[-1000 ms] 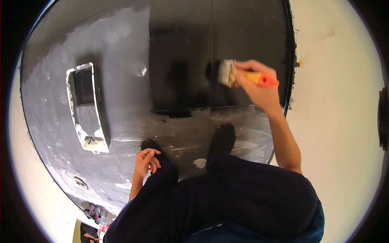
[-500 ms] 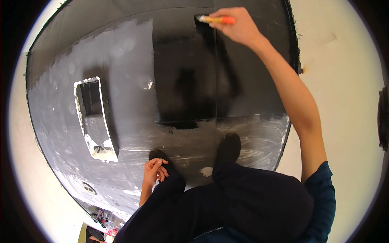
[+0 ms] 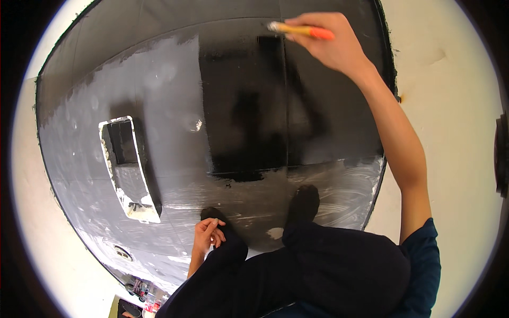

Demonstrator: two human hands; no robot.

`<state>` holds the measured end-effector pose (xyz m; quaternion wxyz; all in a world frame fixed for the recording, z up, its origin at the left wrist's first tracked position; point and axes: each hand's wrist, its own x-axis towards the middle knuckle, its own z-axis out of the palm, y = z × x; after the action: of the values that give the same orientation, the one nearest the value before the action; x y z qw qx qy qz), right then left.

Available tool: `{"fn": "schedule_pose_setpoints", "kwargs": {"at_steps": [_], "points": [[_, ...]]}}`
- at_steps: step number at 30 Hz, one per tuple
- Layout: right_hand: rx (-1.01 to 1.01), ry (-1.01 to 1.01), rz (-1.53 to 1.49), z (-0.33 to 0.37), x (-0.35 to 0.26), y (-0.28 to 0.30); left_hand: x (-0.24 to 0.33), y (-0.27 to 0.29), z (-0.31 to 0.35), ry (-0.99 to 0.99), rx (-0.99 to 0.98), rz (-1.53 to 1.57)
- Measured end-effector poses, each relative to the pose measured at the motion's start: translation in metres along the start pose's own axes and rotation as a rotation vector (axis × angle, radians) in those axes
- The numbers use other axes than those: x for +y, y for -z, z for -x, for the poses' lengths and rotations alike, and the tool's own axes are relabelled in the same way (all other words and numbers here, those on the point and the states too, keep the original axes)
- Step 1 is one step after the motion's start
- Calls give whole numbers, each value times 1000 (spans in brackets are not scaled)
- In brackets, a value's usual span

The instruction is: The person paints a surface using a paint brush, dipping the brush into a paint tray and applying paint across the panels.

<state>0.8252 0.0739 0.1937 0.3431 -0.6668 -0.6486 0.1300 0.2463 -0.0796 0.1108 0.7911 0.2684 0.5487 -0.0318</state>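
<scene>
Right hand (image 3: 336, 45) grips 1 brush (image 3: 303, 30); tray (image 3: 130, 179) and 2 feet (image 3: 304, 203) occupy floor (image 3: 172, 100).

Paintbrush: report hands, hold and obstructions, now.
Right hand gripping paintbrush at black floor; bristle contact unclear. Left hand loosely curled by left leg, no tool seen. Tray left, out of brush's way.

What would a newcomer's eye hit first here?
Probably the paintbrush with the orange-red handle end, gripped in the right hand at the upper middle-right of the view. Next, the glossy black patch in the middle, its straight left edge sharp against the duller grey floor. Then the white-rimmed paint tray on that grey area at the left.
</scene>
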Motion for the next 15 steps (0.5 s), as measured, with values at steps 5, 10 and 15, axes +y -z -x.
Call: {"fn": "schedule_pose_setpoints", "kwargs": {"at_steps": [5, 10, 15], "points": [[-100, 115, 162, -19, 39, -40, 4, -4, 1, 5, 20, 17], [-254, 78, 70, 42, -3, -42, 0, -1, 1, 7, 26, 28], [-423, 38, -59, 100, -49, -36, 0, 0, 2, 6, 8, 9]]}}
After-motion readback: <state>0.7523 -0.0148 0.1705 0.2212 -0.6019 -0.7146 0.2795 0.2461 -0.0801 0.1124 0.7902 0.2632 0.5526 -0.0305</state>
